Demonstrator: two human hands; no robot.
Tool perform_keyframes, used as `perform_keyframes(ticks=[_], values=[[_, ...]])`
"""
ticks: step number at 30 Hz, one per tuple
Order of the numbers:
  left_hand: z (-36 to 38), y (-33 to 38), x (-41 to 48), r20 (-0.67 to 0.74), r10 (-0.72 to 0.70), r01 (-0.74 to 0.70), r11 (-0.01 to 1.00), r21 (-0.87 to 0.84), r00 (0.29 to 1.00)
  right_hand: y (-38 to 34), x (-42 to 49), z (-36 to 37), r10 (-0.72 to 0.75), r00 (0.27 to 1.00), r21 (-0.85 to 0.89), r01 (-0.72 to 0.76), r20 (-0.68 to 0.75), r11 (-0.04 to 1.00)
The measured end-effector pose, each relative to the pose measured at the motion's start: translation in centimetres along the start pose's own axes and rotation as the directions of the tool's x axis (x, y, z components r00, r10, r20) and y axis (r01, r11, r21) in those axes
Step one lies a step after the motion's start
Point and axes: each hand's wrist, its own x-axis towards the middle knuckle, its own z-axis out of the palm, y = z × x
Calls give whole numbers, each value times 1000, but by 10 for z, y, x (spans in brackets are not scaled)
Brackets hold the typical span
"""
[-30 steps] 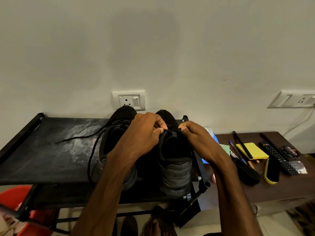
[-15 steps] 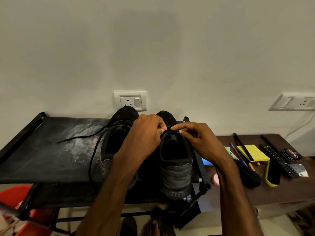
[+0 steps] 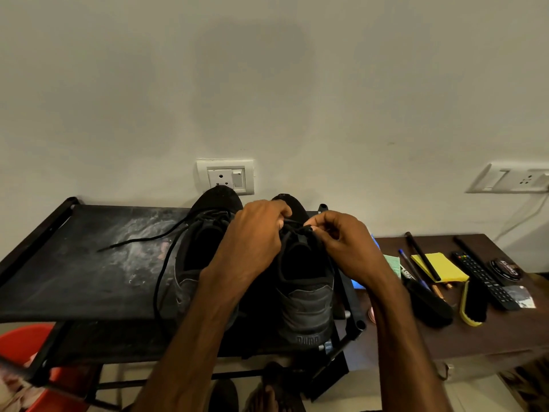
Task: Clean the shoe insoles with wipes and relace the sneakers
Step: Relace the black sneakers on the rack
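Note:
Two black sneakers stand side by side, heels toward me, on a black fabric shoe rack. The right sneaker has its black lace pinched at the tongue by both hands. My left hand grips the lace from the left, and my right hand pinches it from the right; the two hands almost touch. The left sneaker is partly covered by my left forearm, and its loose lace trails out over the rack to the left.
A brown table at the right carries black shoe brushes, a remote, a yellow notepad, pens and a polish tin. A red tub sits lower left. A wall socket is behind the sneakers.
My right hand has moved left and curled its fingers closer to my left hand over the right sneaker's tongue. The lace between them has shifted slightly.

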Motion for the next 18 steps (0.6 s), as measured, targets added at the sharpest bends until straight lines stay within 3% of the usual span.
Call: perform_keyframes(ticks=[4, 8, 13, 18], values=[[8, 3, 2, 67, 37, -45, 992, 116, 997, 2, 1, 1, -15, 1000, 12, 15, 12, 1000], [7, -5, 3, 51, -22, 18, 997, 71, 998, -4, 0, 4, -98, 995, -60, 100, 31, 993], [4, -5, 4, 27, -27, 27, 1000, 10, 999, 0, 1, 3, -45, 998, -53, 42, -48, 998], [-5, -5, 2, 43, -19, 19, 1000, -18, 999, -1, 1, 4, -51, 999, -33, 51, -16, 998]])
